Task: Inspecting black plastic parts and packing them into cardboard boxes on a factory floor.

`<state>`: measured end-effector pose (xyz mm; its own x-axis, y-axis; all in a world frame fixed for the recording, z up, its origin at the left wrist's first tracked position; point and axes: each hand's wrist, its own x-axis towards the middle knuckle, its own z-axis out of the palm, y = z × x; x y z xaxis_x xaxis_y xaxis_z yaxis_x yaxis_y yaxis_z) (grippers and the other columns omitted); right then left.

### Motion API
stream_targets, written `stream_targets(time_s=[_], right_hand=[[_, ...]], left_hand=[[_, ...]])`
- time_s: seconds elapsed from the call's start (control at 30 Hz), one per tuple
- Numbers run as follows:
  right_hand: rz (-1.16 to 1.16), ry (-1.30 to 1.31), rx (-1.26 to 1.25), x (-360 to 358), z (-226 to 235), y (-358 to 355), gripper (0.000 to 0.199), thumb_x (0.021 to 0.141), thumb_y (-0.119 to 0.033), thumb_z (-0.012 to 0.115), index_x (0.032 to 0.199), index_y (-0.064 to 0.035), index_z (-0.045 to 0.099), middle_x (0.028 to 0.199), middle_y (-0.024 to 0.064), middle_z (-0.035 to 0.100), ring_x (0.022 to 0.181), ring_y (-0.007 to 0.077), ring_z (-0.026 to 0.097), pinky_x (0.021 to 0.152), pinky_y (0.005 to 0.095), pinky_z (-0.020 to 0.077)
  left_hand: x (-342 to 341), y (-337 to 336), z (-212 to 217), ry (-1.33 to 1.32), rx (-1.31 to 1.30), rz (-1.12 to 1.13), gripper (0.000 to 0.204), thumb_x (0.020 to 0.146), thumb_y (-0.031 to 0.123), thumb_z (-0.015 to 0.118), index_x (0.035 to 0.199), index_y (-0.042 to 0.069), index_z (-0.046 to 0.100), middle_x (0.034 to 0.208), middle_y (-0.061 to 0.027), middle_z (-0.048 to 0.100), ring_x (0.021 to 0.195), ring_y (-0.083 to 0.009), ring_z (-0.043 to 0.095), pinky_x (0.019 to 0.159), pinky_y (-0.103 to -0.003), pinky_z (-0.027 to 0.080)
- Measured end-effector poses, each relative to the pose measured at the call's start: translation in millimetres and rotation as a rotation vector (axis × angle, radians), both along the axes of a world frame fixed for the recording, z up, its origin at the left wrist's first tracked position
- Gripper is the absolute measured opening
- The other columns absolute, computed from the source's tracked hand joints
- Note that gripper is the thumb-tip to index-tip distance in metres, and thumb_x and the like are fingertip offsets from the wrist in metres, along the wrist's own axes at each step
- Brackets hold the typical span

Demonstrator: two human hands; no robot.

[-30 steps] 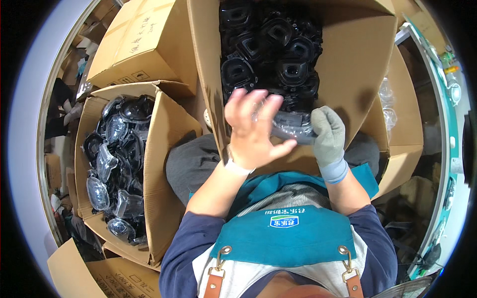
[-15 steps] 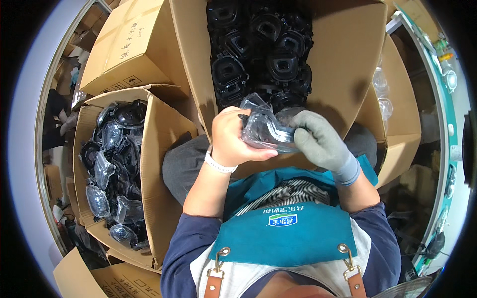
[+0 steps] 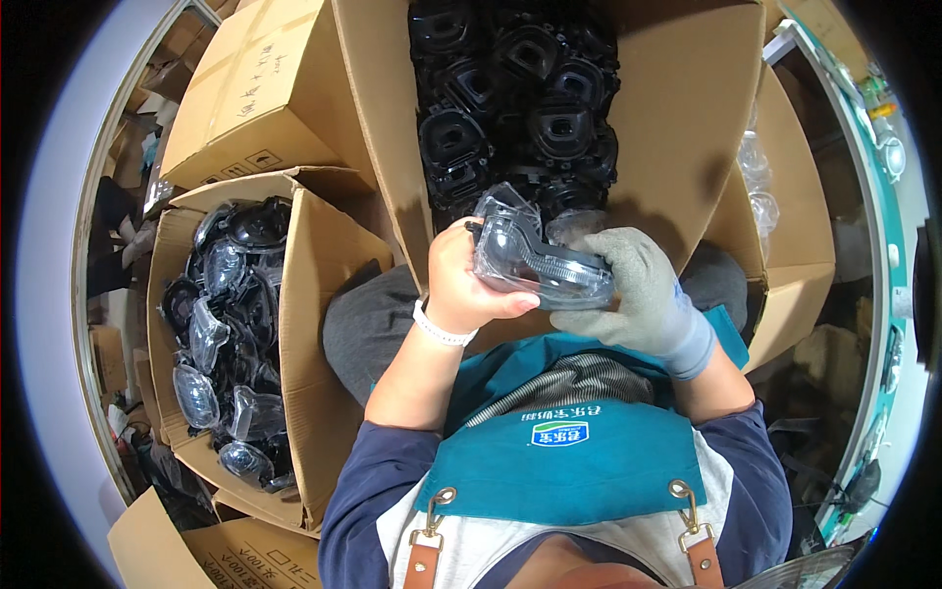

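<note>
Item under inspection: one curved shell of clear, glossy plastic with a dark inner band and crinkled transparent film about its upper-left part (image 3: pixel 540 270). It is held up between both hands, over the near end of a tall brown cardboard carton (image 3: pixel 687 88). The matt-black moulded plastic housings with square openings (image 3: pixel 559 128) lie inside that carton, at 12 o'clock from the shell.

Grip: the bare left hand with a white wristband (image 3: pixel 456 280) pinches the shell's 9 o'clock end, thumb along the near side, fingers mostly hidden behind. The grey-gloved right hand (image 3: pixel 643 294) straddles the 3 o'clock end, thumb and fingers parted around it; whether it presses cannot be determined.

Surroundings: an open brown carton (image 3: pixel 329 324) of clear-and-black shells (image 3: pixel 206 334) stands near 9 o'clock; the teal apron (image 3: pixel 559 481) is at 6 o'clock.

Recommendations: the left hand should carry the load while the glove turns or steadies the far end. Pressure belongs on the rims; the clear face would probably mark. Loose film may slip under the bare thumb, so firm plastic should be felt beneath it before either hand lets go.
</note>
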<state>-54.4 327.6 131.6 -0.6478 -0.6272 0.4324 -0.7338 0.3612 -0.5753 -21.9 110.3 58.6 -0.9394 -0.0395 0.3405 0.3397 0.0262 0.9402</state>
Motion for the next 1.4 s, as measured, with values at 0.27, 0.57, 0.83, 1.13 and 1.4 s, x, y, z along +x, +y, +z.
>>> stream_targets(time_s=[0.27,0.57,0.83,1.13,1.4], right_hand=[[-0.022,0.030,0.054,6.1,-4.4,4.5,0.046,0.060,-0.033,0.087,0.089,-0.0047,0.066,0.075,0.0125,0.065,0.067,0.0308,0.065,0.062,0.0376,0.0509],[-0.154,-0.347,0.127,-2.4,-7.6,-18.7,0.093,0.063,-0.042,0.084,0.137,-0.0015,0.046,0.125,0.0225,0.060,0.115,0.0340,0.061,0.095,0.0392,0.0488],[0.047,-1.371,-0.988,-36.6,-55.1,-13.4,0.050,0.091,-0.032,0.070,0.128,-0.0017,0.054,0.115,0.0121,0.067,0.103,0.0235,0.068,0.091,0.0377,0.0559],[0.111,-1.618,-1.340,-32.0,-64.6,-19.8,0.040,0.096,-0.033,0.061,0.125,-0.0048,0.060,0.116,0.0127,0.068,0.101,0.0234,0.069,0.084,0.0377,0.0611],[0.076,-1.554,-1.317,-31.4,-73.2,-22.2,0.037,0.097,-0.031,0.060,0.122,-0.0043,0.061,0.114,0.0129,0.069,0.100,0.0220,0.070,0.080,0.0347,0.0621]], left_hand=[[6.2,14.3,-12.4,0.024,0.075,0.057,0.065,0.064,0.062,0.081,0.084,0.001,0.067,0.076,-0.0059,0.067,0.070,-0.0209,0.064,0.068,-0.032,0.051],[-7.4,13.1,0.8,-0.332,-0.269,0.145,0.058,0.066,0.054,0.079,0.087,0.001,0.070,0.079,-0.0172,0.070,0.074,-0.0321,0.069,0.071,-0.039,0.054],[-17.1,-2.5,7.8,-0.042,0.439,0.465,0.036,0.083,-0.003,0.046,0.118,0.005,0.046,0.115,-0.0094,0.052,0.107,-0.0186,0.052,0.094,-0.033,0.042],[0.2,38.7,3.4,-0.244,0.251,-0.147,0.014,0.090,0.002,0.058,0.104,-0.001,0.058,0.090,-0.0015,0.059,0.078,-0.0067,0.055,0.069,-0.024,0.048],[1.8,32.8,1.9,-0.384,0.276,-0.230,0.031,0.092,-0.005,0.049,0.122,-0.003,0.057,0.112,-0.0047,0.064,0.104,-0.0117,0.059,0.094,-0.028,0.047]])
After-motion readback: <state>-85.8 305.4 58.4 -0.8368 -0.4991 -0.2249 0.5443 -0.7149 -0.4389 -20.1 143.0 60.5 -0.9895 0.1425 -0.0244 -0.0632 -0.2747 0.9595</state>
